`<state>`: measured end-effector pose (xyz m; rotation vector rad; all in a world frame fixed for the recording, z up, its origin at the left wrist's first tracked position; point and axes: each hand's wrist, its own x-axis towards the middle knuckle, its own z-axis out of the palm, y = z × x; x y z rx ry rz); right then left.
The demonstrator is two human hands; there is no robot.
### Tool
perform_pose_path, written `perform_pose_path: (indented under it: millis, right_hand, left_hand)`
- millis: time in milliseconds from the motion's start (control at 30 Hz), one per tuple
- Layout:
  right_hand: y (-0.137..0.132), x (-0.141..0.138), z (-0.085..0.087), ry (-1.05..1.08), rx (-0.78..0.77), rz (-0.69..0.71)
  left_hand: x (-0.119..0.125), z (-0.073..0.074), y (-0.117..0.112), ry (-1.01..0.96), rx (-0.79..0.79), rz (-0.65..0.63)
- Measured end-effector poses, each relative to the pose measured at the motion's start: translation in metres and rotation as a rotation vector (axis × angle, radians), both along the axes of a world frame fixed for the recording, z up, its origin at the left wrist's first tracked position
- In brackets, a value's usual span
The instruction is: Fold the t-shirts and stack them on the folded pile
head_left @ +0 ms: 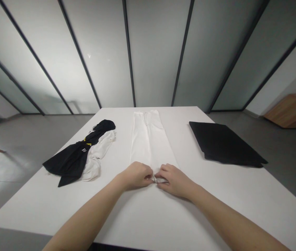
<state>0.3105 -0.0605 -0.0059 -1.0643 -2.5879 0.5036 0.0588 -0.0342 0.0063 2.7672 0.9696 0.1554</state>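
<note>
1. Centre of white surface point(59, 209): white trousers point(148, 139) lie flat & lengthwise, legs running away from the person, near end right at the hands.
2. Both hands closed in a pinch, fingers curled, at that near end: left hand point(134, 176) & right hand point(175, 180), fingertips almost meeting.
3. Btwn them, thin pale cord point(158, 180) held by both; prob. a drawstring, but too small to be sure.
4. L of trousers, well apart: crumpled black garment point(71, 157) w/ yellow marks & pale lettering, lying partly over crumpled white garment point(98, 153).
5. R of trousers, well apart: flat folded black cloth point(226, 144), set at an angle.
6. Beyond surface: grey floor point(30, 132), frosted glass panels point(155, 52) w/ dark frames, low wooden unit point(291, 111) far R.
</note>
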Motion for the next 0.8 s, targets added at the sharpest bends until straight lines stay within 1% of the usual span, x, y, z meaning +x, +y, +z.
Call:
perform_pose_path:
  millis: [167,267,333,400,500,633,800]
  right_hand:
    - [-0.003,-0.007,-0.004,-0.035,0.041,-0.111]
    - [-0.001,-0.014,-0.006,-0.099,0.078,-0.182]
    - [0.001,-0.018,-0.006,-0.157,0.079,-0.214]
    - [0.004,-0.021,-0.005,-0.196,0.062,-0.232]
    - [0.006,-0.021,-0.005,-0.196,0.054,-0.23]
    - [0.006,-0.017,-0.009,-0.13,0.098,-0.178]
    - [0.006,-0.01,-0.01,-0.118,0.101,-0.121]
  left_hand:
    - [0.009,0.001,-0.001,0.063,0.074,0.104]
    - [0.012,0.0,-0.002,0.11,0.099,0.159]
    - [0.012,0.0,-0.003,0.136,0.101,0.165]
    - [0.01,0.0,-0.004,0.122,0.086,0.136]
    - [0.008,0.002,-0.006,0.074,0.068,0.095]
    - [0.005,0.008,-0.004,0.094,0.07,0.123]
    - [0.0,0.016,-0.001,0.1,0.041,0.094]
